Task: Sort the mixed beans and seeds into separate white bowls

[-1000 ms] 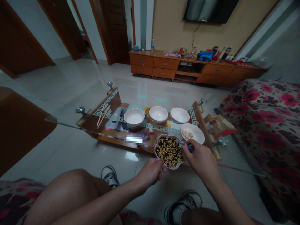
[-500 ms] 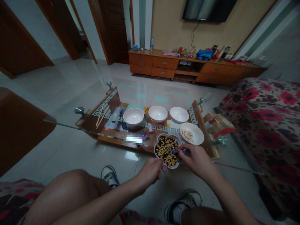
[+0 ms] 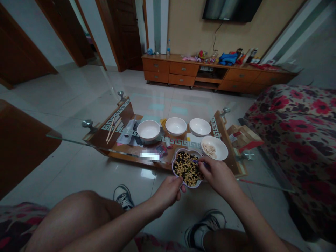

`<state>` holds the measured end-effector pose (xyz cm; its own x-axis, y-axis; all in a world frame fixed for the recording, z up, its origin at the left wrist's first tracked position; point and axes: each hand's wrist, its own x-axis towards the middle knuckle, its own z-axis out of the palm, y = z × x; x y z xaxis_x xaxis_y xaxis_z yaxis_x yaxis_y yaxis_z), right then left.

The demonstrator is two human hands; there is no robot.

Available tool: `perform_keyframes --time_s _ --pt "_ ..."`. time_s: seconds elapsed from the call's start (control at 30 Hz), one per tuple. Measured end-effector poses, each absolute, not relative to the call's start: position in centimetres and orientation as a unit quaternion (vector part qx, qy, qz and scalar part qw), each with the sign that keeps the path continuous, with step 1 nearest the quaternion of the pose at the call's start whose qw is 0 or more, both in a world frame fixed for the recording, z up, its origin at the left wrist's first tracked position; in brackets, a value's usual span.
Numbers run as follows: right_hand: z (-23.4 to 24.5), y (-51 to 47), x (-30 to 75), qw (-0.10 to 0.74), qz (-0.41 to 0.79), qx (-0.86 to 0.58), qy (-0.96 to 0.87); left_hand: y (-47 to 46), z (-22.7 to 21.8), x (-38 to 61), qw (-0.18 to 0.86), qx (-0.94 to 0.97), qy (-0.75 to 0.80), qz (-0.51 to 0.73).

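A pale scalloped bowl (image 3: pixel 176 157) full of mixed yellow and black beans sits on the glass table (image 3: pixel 78 133) near its front edge. My left hand (image 3: pixel 168 190) is closed on the bowl's near rim. Over the bowl's right side, my right hand (image 3: pixel 219 175) pinches a small blue tool (image 3: pixel 195 161) whose tip reaches into the beans. Just behind and to the right stands a white bowl (image 3: pixel 213 147) holding a few pale pieces. Three more white bowls (image 3: pixel 148 129), (image 3: pixel 176 125), (image 3: pixel 200 126) stand in a row further back.
Chopsticks (image 3: pixel 113 127) and papers lie on the wooden shelf under the glass at the left. A flowered sofa (image 3: pixel 294 122) is at the right, a cardboard box (image 3: pixel 243 136) beside the table. A long wooden cabinet (image 3: pixel 210 71) lines the far wall. My knees and shoes are below.
My right hand has moved left from the bowl's right rim to over the beans, bringing the blue tool's tip into them. The left hand has kept its hold.
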<state>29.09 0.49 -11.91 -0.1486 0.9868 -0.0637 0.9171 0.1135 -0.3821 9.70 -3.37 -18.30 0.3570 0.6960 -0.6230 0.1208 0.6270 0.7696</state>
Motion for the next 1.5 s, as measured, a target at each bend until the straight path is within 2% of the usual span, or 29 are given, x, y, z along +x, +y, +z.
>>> perform_keyframes --time_s 0.17,0.4,0.53,0.63,0.8,0.9,1.0,1.1,1.3,1.5 --pt "-11.5 0.4 29.7 0.055 0.102 -0.680 -0.724 -3.3 -18.6 9.6 0.726 0.390 0.532 0.196" --pt "-11.9 1.1 30.0 0.067 0.152 -0.646 -0.745 -2.4 -19.4 10.1 0.734 0.380 0.527 0.197" --pt "-13.2 1.9 30.3 0.110 0.183 -0.622 -0.753 -1.7 -20.3 10.5 0.739 0.371 0.531 0.187" --pt "-13.7 2.3 30.6 0.126 0.156 -0.650 -0.733 -1.4 -20.7 10.5 0.741 0.369 0.529 0.187" --pt "-13.9 2.3 30.5 0.084 0.090 -0.655 -0.746 -1.2 -20.9 10.4 0.736 0.379 0.529 0.188" --pt "-14.4 2.2 30.0 0.088 0.175 -0.603 -0.774 -1.1 -21.0 10.5 0.732 0.378 0.534 0.187" --pt "-14.7 2.2 29.8 0.136 0.233 -0.579 -0.769 -0.9 -21.2 10.6 0.732 0.379 0.534 0.188" --pt "-14.5 2.4 30.1 0.162 0.197 -0.616 -0.745 -0.9 -21.5 10.7 0.730 0.383 0.534 0.189" --pt "-14.6 2.3 30.2 0.093 0.207 -0.596 -0.770 -0.9 -21.8 10.8 0.733 0.383 0.530 0.191" --pt "-15.3 2.6 30.2 0.136 0.140 -0.634 -0.748 -0.9 -22.1 10.8 0.732 0.378 0.533 0.193"
